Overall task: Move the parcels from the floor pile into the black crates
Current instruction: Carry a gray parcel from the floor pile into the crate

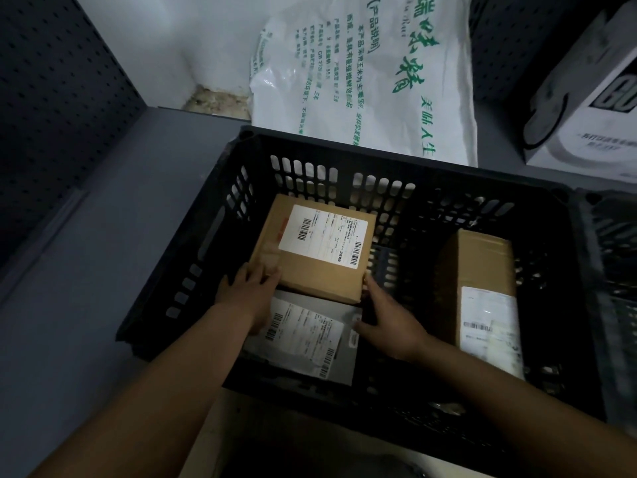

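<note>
Three parcels already lie inside the black crate [344,153], and we take that crate as our landmark. Against its far wall sits the brown box [315,250], label up, its near edge resting on the grey mailer [303,336], which lies flat on the crate floor by the near wall. Toward the crate's right wall a taller carton [482,291] stands on end. Our left hand [250,291] holds the brown box at its near left corner, fingers curled over the edge; our right hand [386,322] touches the near right corner, though we cannot tell whether its fingers grip or only press. We judge the box is being set down. Because it sits half on the mailer, it may settle tilted and slide toward the gap in the crate's middle once we let go. Beyond the crate's far wall leans a white sack [362,63]; another crate [606,236] adjoins on the right.
</note>
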